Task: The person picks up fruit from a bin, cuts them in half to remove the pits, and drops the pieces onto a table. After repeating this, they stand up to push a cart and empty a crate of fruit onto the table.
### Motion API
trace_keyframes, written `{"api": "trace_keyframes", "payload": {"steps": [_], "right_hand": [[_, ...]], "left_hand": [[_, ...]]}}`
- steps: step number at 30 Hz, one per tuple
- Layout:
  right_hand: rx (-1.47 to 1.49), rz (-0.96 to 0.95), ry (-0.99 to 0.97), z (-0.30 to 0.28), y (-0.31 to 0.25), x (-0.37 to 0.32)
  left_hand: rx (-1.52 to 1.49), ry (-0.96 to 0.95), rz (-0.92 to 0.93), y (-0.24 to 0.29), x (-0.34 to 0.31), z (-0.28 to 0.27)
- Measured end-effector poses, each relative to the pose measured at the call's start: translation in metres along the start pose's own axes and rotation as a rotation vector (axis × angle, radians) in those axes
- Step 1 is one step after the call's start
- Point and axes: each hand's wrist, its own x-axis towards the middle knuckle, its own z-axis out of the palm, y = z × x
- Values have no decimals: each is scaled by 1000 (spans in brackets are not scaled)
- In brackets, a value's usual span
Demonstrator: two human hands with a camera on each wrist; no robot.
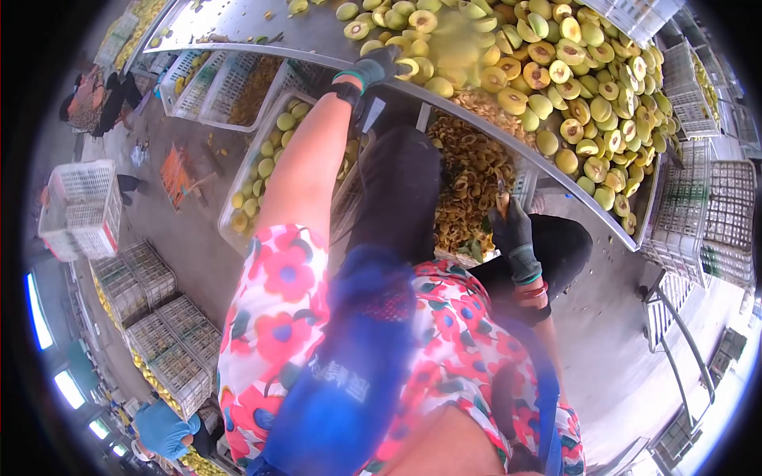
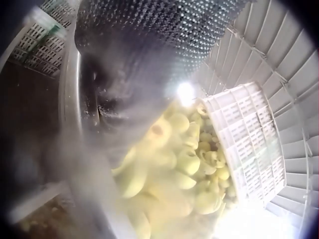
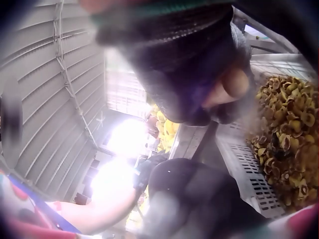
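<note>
My left hand point(image 1: 379, 67), in a dark glove, reaches over the metal table edge to the near side of a heap of halved yellow-green stone fruit point(image 1: 571, 87). A fruit half point(image 1: 407, 68) lies right at its fingertips; I cannot tell whether they pinch it. Blur covers those fingers in the left wrist view, where the glove point(image 2: 134, 64) overlaps the heap. My right hand point(image 1: 512, 234), also gloved, is low by the right knee and grips a tool by its wooden handle point(image 3: 232, 87). The tool's head point(image 1: 502, 198) looks small, over a crate of brown fruit scraps point(image 1: 468, 178).
The metal table's rim point(image 1: 524, 151) runs between me and the heap. By my left leg stands a crate of whole green fruit point(image 1: 274, 151). White crates point(image 1: 79, 210) stand to the left, and stacked crates point(image 1: 698, 210) to the right. Another person point(image 1: 163, 428) sits at lower left.
</note>
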Motion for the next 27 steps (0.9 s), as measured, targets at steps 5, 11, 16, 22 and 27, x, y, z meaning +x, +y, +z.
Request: {"api": "trace_keyframes", "payload": {"steps": [5,11,16,22,27], "right_hand": [[487,98,151,-38,-40,36],[809,135,86,-70,-81,75],[591,-3,230,-92,-103,82],[1075,267,219,-93,-118,74],[1634,474,22,-97,-117,70]], "left_hand": [[-680,158,114,70,-62,-37],[-1090,124,207,153,-131,-40],[-1104,154,341,191,-157,-22],[-966,383,412,213,-169,-1],[-823,578,384,223,-169,21]]}}
